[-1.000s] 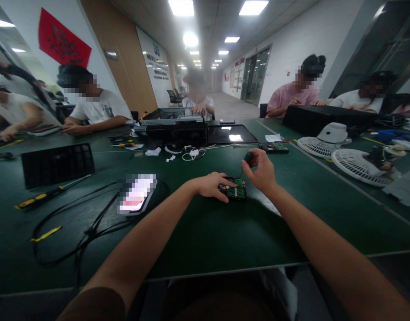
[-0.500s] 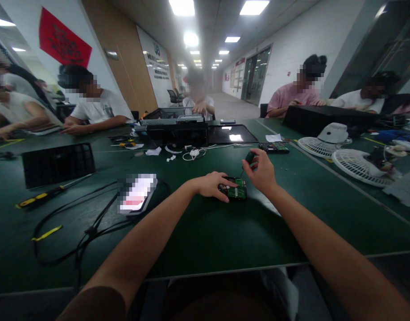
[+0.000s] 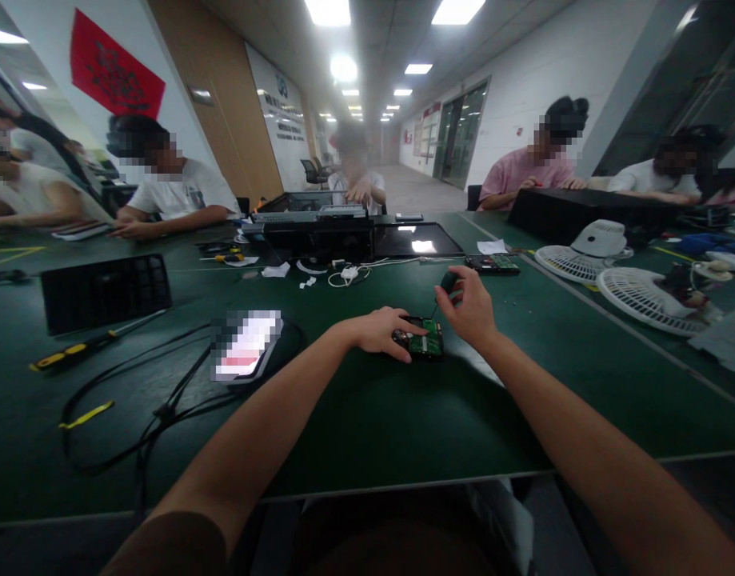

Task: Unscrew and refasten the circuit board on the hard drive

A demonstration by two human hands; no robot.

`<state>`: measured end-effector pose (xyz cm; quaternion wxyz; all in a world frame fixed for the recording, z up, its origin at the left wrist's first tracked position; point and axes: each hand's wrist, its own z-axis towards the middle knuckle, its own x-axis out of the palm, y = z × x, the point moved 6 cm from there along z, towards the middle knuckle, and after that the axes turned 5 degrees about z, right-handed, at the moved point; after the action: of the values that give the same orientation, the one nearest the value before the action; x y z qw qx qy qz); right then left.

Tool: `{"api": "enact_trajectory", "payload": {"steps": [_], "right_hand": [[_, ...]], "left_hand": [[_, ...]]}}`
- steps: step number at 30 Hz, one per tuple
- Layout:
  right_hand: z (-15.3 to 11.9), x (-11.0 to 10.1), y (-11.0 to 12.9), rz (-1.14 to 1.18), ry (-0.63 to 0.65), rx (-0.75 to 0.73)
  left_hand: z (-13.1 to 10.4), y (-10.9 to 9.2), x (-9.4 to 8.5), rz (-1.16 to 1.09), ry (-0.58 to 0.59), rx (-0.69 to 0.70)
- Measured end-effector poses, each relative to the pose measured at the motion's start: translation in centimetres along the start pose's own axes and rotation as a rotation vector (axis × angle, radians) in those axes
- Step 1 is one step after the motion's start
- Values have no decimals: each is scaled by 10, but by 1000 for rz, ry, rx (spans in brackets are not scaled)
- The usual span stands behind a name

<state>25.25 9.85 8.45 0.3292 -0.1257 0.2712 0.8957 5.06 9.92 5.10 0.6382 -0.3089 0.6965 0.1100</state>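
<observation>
A hard drive lies on the green table with its green circuit board facing up. My left hand holds it down from the left, the thumb at its near edge and the fingers stretched over the board. In my right hand is a dark-handled screwdriver, gripped between thumb and fingers. Its thin shaft slants down to the far right part of the board. The tip is too small to make out.
A lit phone and black cables lie left, near a yellow-black screwdriver and a dark panel. White fan grilles stand right. Another hard drive and an opened device are farther back. Co-workers sit around the table.
Both hands, the hard drive and the screwdriver keep practically the same position. The view has shifted very slightly. At the far left, a co-worker's arm has moved.
</observation>
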Motion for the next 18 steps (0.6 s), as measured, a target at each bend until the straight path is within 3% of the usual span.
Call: {"api": "enact_trajectory", "payload": {"steps": [8, 18], "right_hand": [[0, -1, 7, 57, 33, -31], [1, -4, 8, 92, 15, 34]], "left_hand": [[-2, -1, -1, 0, -12, 5], [0, 0, 1, 8, -14, 18]]}}
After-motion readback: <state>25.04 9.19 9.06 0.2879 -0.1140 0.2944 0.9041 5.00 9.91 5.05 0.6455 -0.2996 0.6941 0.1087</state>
